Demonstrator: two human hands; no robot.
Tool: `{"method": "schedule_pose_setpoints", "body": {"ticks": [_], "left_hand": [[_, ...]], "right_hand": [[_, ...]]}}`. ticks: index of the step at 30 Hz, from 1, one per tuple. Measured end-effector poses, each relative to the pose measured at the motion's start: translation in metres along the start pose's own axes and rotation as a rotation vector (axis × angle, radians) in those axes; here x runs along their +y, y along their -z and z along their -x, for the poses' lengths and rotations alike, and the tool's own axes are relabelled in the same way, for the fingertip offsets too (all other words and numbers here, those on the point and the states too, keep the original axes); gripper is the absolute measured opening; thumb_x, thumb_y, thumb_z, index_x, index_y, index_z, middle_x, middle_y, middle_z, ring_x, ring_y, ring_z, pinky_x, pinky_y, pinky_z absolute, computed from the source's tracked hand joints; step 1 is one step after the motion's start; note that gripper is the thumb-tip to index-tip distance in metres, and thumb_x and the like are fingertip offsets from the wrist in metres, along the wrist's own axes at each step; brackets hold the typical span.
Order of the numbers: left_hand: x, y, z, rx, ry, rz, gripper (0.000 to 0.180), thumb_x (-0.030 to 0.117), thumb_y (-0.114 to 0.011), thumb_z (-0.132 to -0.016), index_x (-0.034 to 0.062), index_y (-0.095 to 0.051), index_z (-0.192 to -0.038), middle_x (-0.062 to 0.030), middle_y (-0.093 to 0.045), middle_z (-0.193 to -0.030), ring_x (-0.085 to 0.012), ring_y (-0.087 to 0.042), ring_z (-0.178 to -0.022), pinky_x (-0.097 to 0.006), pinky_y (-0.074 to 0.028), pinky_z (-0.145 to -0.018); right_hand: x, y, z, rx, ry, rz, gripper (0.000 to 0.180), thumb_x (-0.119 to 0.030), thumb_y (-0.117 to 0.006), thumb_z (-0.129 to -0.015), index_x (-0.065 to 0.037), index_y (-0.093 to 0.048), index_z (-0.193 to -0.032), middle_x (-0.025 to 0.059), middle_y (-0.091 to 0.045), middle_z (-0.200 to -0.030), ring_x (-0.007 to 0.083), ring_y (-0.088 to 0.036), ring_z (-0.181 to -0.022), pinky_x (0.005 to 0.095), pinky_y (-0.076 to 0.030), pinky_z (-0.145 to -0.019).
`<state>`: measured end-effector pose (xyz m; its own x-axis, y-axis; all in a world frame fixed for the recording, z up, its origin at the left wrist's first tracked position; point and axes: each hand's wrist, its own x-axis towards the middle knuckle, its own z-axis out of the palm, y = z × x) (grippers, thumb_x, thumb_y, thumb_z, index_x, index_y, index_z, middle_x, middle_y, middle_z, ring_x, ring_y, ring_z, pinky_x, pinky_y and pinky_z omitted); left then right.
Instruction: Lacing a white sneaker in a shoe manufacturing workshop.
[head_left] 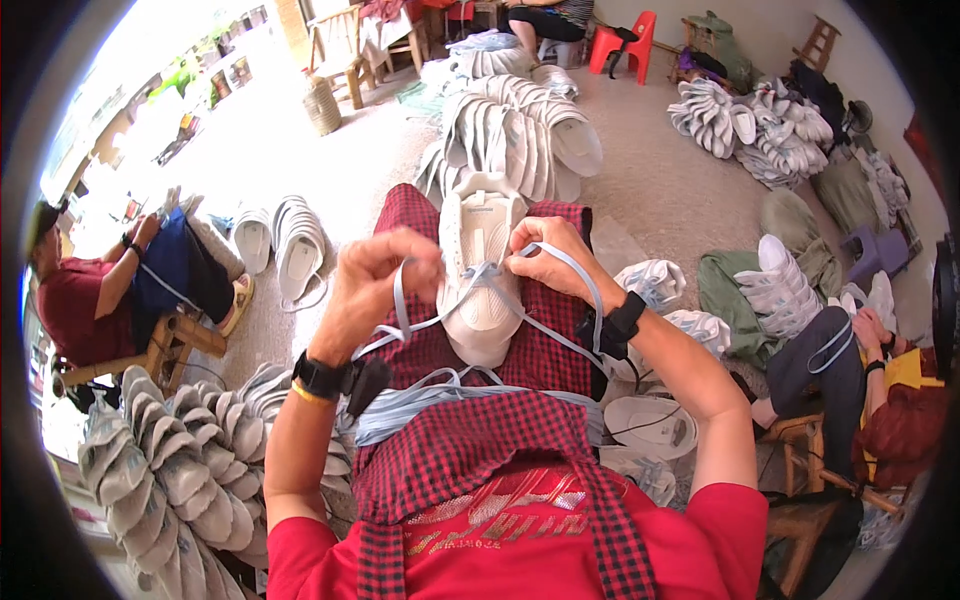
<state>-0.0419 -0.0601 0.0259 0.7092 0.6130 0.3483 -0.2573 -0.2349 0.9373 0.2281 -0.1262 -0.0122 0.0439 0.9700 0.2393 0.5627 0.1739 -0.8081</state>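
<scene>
A white shoe (481,275) lies sole-down on the person's lap, toe pointing away, resting on a red checked apron (470,450). A pale blue lace (560,262) runs through its upper eyelets and trails off to both sides. The shoe looks light and fairly stiff in the sole, with a softer upper, so it should sit steady on the thighs without being gripped. The lace is flat, limp and thin; it is likely to slip if held loosely and is best pinched close to the eyelets.

The left hand (372,280) is closed around one run of the lace, lifting it just left of the shoe. The right hand (548,255) pinches the other run at the shoe's right edge, fingers narrow. Both wrists wear dark bands.

A bundle of spare laces (455,398) lies across the lap below the shoe. Stacks of white shoes (520,140) stand on the floor ahead, and more shoes (160,460) are piled at the lower left. Other people sit working at either side.
</scene>
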Motion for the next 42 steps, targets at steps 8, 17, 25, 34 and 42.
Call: {"method": "schedule_pose_setpoints", "body": {"ticks": [8,17,25,34,42], "left_hand": [[-0.054,-0.004,-0.009,0.237,0.093,-0.336,0.014,0.005,-0.070,-0.089,-0.0021,-0.071,-0.102,-0.0069,-0.073,-0.092,-0.0089,-0.066,-0.083,-0.024,-0.054,-0.074],[-0.060,-0.016,-0.008,0.362,-0.016,-0.609,0.010,0.002,-0.071,-0.081,0.0021,-0.072,-0.091,-0.0070,-0.069,-0.077,-0.0106,-0.063,-0.067,-0.026,-0.050,-0.062],[-0.051,-0.023,-0.021,0.155,-0.149,-0.760,0.031,-0.005,-0.059,-0.071,0.0020,-0.069,-0.099,-0.0134,-0.063,-0.077,-0.0220,-0.064,-0.068,-0.032,-0.049,-0.061],[-0.025,0.012,-0.078,-0.696,-0.643,-1.410,0.010,0.010,-0.062,-0.080,0.0019,-0.066,-0.084,-0.0139,-0.060,-0.101,-0.0292,-0.061,-0.100,-0.038,-0.053,-0.088],[-0.029,0.005,-0.094,-0.857,-0.545,-1.492,0.013,0.019,-0.069,-0.074,0.0102,-0.070,-0.083,-0.0082,-0.061,-0.104,-0.0303,-0.059,-0.100,-0.046,-0.050,-0.080]], "right_hand": [[-0.003,-0.003,0.000,-0.021,-0.029,-0.035,0.021,-0.016,-0.076,-0.074,0.001,-0.067,-0.083,0.0075,-0.068,-0.073,0.0118,-0.064,-0.069,0.0281,-0.051,-0.065],[-0.001,-0.003,0.003,-0.025,-0.008,-0.129,0.018,-0.014,-0.076,-0.079,0.000,-0.066,-0.083,0.0021,-0.067,-0.075,0.0072,-0.060,-0.069,0.0250,-0.049,-0.064],[-0.003,-0.001,0.002,-0.071,0.046,-0.189,0.022,-0.011,-0.074,-0.080,-0.003,-0.066,-0.099,0.0047,-0.069,-0.078,0.0095,-0.063,-0.072,0.0269,-0.051,-0.069],[-0.033,0.019,-0.035,-0.287,0.825,0.951,0.019,-0.012,-0.072,-0.067,-0.008,-0.069,-0.086,0.0106,-0.059,-0.112,0.0298,-0.057,-0.100,0.0414,-0.051,-0.083],[-0.034,0.026,-0.037,-0.522,0.661,0.907,0.028,-0.008,-0.066,-0.073,-0.010,-0.072,-0.100,0.0110,-0.059,-0.115,0.0325,-0.052,-0.106,0.0405,-0.049,-0.090]]}}
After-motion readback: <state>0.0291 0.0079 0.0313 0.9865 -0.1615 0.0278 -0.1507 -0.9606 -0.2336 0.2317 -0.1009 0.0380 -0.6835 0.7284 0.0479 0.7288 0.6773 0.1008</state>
